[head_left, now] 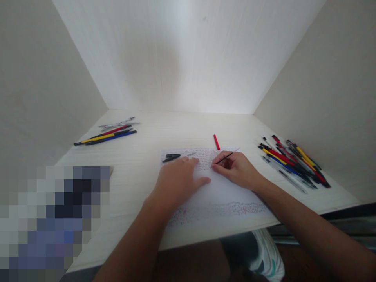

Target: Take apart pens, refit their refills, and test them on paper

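Note:
A white sheet of paper point(217, 192) lies on the pale desk, with scribbled lines along its far and near edges. My left hand point(179, 180) rests flat on the sheet, fingers stretched toward the far scribbles. My right hand point(236, 169) pinches a thin pen point(225, 158), its tip touching the paper near the far scribbles. A black pen cap point(171, 157) lies on the paper just beyond my left fingers. A red pen cap point(216, 141) lies on the desk beyond the sheet.
A heap of several pens point(293, 162) in red, yellow, blue and black lies at the right of the desk point(141, 164). A smaller group of pens point(107, 135) lies at the far left. White walls close in the desk on three sides. A blurred patch covers the near left corner.

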Demonstrator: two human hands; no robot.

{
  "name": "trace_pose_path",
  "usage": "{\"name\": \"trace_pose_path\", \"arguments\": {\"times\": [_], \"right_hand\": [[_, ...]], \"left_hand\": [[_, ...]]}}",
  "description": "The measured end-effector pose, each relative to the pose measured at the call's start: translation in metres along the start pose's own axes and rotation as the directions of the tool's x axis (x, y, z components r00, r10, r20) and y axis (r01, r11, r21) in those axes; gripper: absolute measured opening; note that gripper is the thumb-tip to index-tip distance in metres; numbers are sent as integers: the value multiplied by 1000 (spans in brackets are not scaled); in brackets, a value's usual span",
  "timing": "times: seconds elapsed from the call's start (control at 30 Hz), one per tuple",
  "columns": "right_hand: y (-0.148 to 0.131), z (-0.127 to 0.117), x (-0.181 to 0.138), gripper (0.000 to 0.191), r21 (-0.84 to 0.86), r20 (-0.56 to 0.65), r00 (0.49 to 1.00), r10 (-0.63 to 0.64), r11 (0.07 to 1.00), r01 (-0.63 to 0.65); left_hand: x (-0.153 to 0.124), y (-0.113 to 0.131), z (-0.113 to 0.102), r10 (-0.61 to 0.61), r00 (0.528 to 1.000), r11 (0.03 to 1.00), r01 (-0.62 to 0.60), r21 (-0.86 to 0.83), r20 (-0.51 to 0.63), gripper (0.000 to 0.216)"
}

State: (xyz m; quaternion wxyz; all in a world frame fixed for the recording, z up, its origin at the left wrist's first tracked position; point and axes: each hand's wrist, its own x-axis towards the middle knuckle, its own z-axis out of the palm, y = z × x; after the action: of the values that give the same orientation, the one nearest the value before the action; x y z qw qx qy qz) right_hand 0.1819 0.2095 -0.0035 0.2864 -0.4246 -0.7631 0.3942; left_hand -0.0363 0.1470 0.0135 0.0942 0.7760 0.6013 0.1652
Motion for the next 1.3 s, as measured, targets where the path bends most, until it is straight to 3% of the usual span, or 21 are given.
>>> {"name": "trace_pose_path", "arguments": {"times": [0.43, 1.3], "right_hand": [[-4, 0, -1, 12, -79, 0, 999, -41, 996, 41], [-5, 1, -2, 11, -72, -11, 997, -81, 994, 80]], "left_hand": [[0, 0, -2, -1, 1000, 1000, 1, 8, 27, 47], [3, 1, 0, -35, 997, 999, 32, 44, 69, 55]]}}
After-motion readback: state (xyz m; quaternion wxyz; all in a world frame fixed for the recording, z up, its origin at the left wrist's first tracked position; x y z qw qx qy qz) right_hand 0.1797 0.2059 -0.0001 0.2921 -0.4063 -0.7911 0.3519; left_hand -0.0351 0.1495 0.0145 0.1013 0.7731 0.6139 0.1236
